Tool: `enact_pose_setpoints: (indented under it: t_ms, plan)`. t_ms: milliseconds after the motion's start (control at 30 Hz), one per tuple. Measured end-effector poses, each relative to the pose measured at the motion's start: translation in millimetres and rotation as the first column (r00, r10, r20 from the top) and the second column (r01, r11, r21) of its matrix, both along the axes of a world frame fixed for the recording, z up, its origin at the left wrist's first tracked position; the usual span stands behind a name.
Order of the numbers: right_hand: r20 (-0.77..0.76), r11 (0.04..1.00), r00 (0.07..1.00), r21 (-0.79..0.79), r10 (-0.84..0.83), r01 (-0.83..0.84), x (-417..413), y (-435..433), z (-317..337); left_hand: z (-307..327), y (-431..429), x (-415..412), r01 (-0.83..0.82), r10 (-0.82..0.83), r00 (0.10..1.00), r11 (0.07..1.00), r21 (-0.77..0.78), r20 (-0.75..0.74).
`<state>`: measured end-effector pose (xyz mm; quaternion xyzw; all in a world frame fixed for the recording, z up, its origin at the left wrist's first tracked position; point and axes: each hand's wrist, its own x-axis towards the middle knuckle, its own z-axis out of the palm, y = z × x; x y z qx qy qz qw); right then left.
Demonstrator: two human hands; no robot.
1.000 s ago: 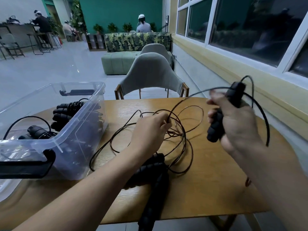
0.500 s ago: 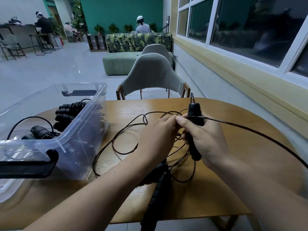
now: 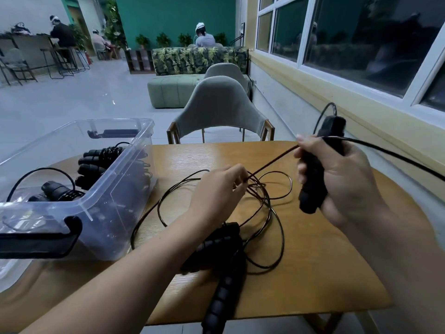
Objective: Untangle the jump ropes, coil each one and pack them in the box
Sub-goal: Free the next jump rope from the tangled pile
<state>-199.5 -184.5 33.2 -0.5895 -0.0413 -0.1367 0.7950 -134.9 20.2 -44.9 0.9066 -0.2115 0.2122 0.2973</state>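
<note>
Far left: clear plastic box (image 3: pixel 113 208) on the wooden table (image 3: pixel 325 261), already stocked with coiled ropes (image 3: pixel 101 157) and their black grips. Centre: left hand (image 3: pixel 216 189), fingers curled, pinching a black cord (image 3: pixel 272 162) just above the tangle of loops (image 3: pixel 261 191) lying on the tabletop. Beneath that forearm: two more black handles (image 3: pixel 214 247), one flat on the wood, the overhanging handle (image 3: pixel 220 302) jutting past the near edge. Right: right hand (image 3: pixel 342 184), raised above the table, wrapped round an upright handle (image 3: pixel 317 169), thumb on the cord at its crossing of the grip, the rest of the line trailing out of view to the right. Looks like mid-untangling, with this rope neither free nor coiled. Likely trouble from here: pulling the stretched cord harder and cinching the crossed loops into a knot instead of opening them; dragging the whole tangle, and with it the overhanging handle, off the near edge; snagging the trailing length on something unseen beyond the frame; sweeping a loop against the box and catching its corner. Calls for feeding slack through the left fingers rather than tugging with the right
</note>
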Motion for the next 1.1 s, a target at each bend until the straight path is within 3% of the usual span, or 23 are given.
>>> enact_pose_setpoints:
  t_ms: [233,533,733,1100]
  plan:
    - [-0.073,0.998,0.997,0.053,-0.017,0.021,8.5,-2.2,-7.3,2.7,-2.5,0.2,-0.009,0.012,0.998,0.999,-0.042,0.062]
    - [-0.06,0.981,0.994,-0.165,0.096,-0.104,6.5,32.0,-39.3,16.1,-16.6,-18.2,0.063,-0.068,0.967,0.998,0.029,0.246]
    - [-0.01,0.966,0.999,-0.255,0.038,-0.04,3.9,38.9,-40.6,7.1,-11.3,-16.3,0.111,-0.114,0.973,0.994,0.026,0.201]
    - [0.077,0.997,0.996,-0.072,0.044,-0.039,-11.6,10.4,5.4,-23.3,7.3,16.8,0.008,-0.008,1.0,0.999,0.032,0.006]
